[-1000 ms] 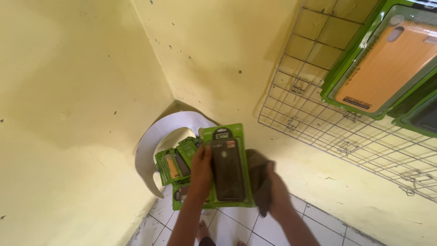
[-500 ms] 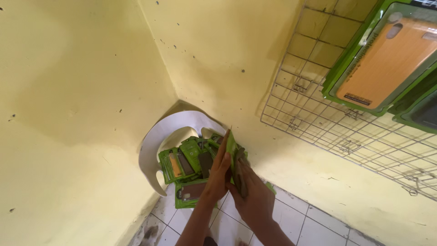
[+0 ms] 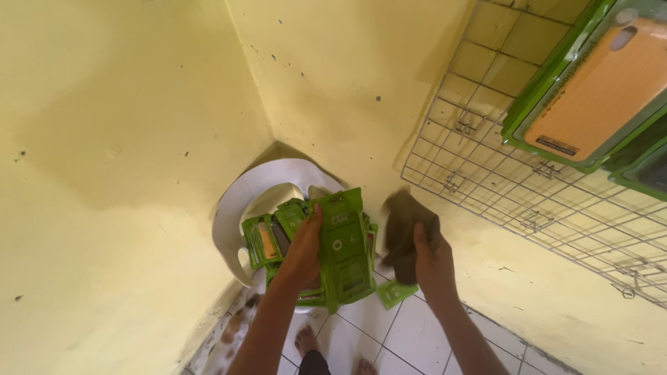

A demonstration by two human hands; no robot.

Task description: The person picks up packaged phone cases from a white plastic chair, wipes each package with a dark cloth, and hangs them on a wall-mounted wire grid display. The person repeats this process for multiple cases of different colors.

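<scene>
Green package [image 3: 345, 248] in left hand [image 3: 303, 251], yellow corner.

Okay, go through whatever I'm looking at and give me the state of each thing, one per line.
Left hand: fingers closed on the green package, back side facing up.
Green package: held over the pile, tilted.
Right hand: gripping the dark cloth.
Dark cloth: bunched, lifted off everything.
Pile of green packages: heaped loosely on the chair.
White plastic chair: standing in the corner.
Wire grid: on the wall, packages hanging at upper right.
</scene>
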